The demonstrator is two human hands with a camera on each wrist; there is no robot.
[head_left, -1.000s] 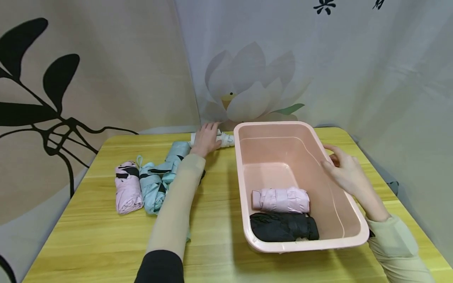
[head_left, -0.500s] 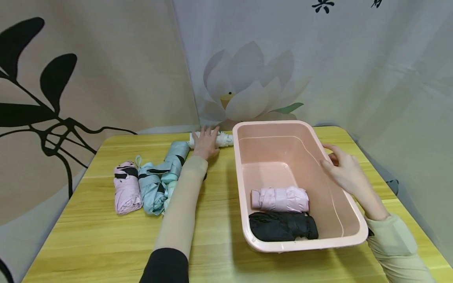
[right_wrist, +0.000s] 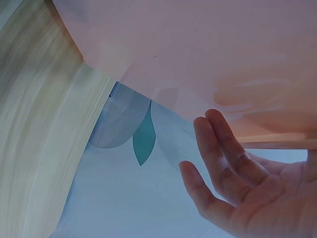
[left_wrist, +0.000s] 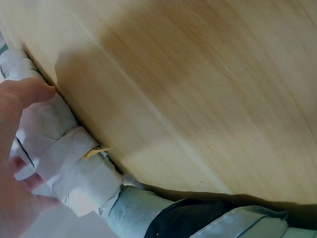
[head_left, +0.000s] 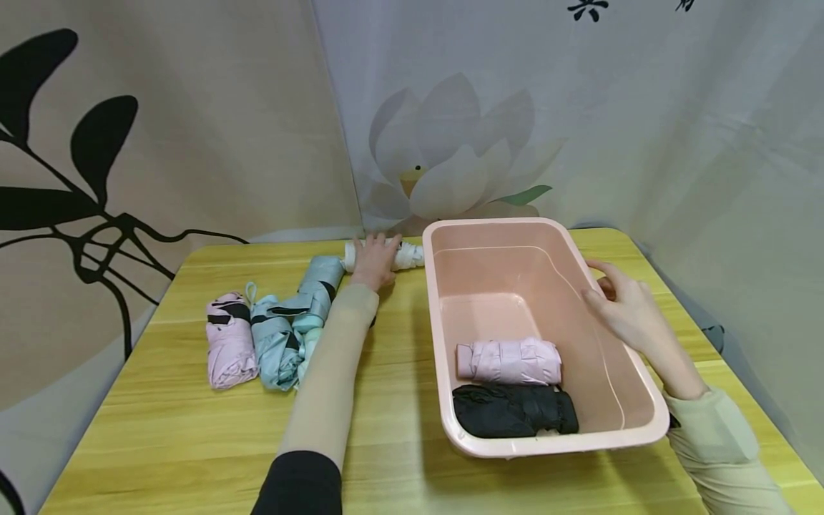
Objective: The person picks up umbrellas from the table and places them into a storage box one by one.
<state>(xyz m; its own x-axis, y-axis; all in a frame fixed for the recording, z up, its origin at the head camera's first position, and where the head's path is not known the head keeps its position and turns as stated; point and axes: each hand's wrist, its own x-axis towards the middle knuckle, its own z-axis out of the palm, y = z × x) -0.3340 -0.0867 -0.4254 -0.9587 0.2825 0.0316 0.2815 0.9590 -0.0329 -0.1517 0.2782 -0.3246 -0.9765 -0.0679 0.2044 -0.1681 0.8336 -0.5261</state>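
Observation:
At the table's back edge, my left hand [head_left: 373, 262] grips a white folded umbrella [head_left: 408, 256] from above. In the left wrist view, the thumb lies along one side of the white fabric [left_wrist: 59, 161] and fingertips show on the other. My right hand [head_left: 627, 311] holds the right rim of a pink plastic tub [head_left: 435, 322], thumb over the rim and fingers outside. The right wrist view shows these fingers [right_wrist: 210, 144] loosely extended by the outer wall. Inside the tub lie a pink folded umbrella [head_left: 510, 361] and a black one [head_left: 515, 411].
Left of my left forearm lie a pink folded umbrella [head_left: 232, 347], a light blue one [head_left: 277, 354] and a grey-blue one [head_left: 322, 282]. A pale green one [head_left: 311, 347] is partly hidden by the sleeve. A printed curtain [head_left: 257, 129] hangs behind the wooden table [head_left: 180, 443].
My left hand has settled slightly lower over the white umbrella, with the fingers more spread. The left forearm has shifted a little right, showing more of the pale green umbrella. The right hand keeps its place.

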